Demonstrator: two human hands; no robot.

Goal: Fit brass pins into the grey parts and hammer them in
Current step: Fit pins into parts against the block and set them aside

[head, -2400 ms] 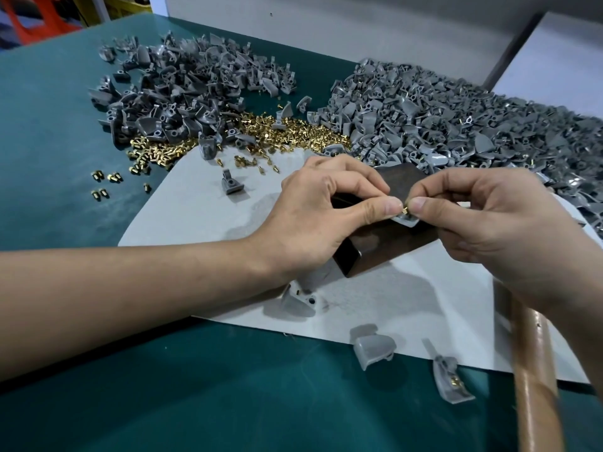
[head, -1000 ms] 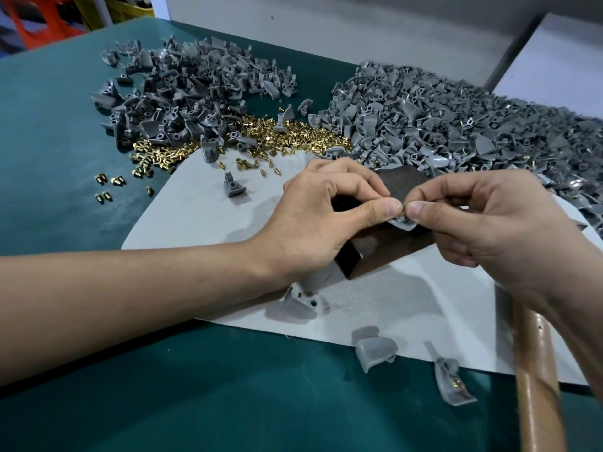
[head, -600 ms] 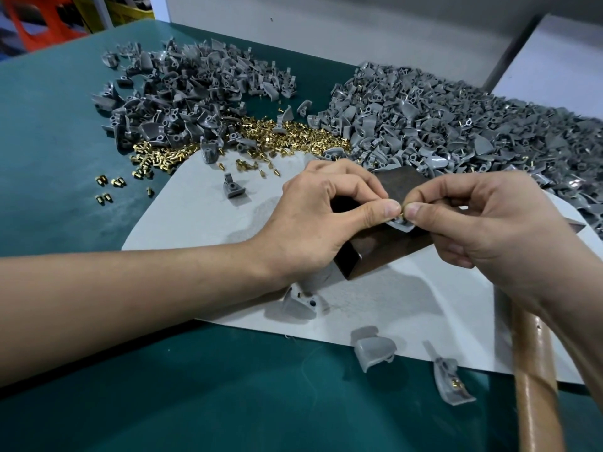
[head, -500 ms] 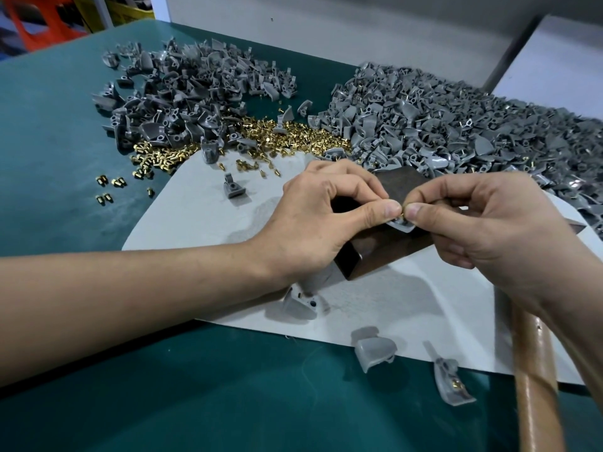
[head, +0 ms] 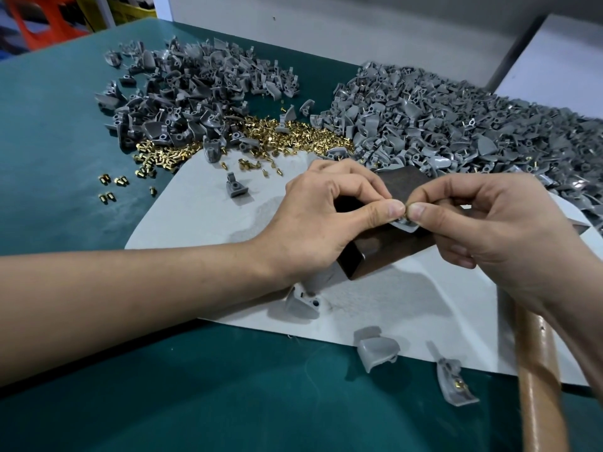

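Brass pin, caught between the tips of two thumbs, stands over a pale grey part. The part lies on top of a dark metal block, right of centre on the bench. Only a sliver of the pin shows. It runs up and down in the frame with its lower end at the part, and which end is the head cannot be told.

From the left, a green table carries a few stray pins. Next comes a heap of darker parts, with a spill of loose brass pins along its near edge. A white sheet lies in front of them, and a single grey piece sits on it.

The left hand reaches in across the sheet with its fingers curled over the block. Its thumb and forefinger nip the left side of the grey part, and the thumb tip touches the pin from the left. The right hand meets it from the other side, thumb and forefinger clamped on the pin.

Behind the right hand spreads a larger, paler heap, with pins showing in some of its parts. At the sheet's near edge lie an upturned shell and a flat part with a brass glint. A wooden handle passes under the right forearm and runs toward the camera.
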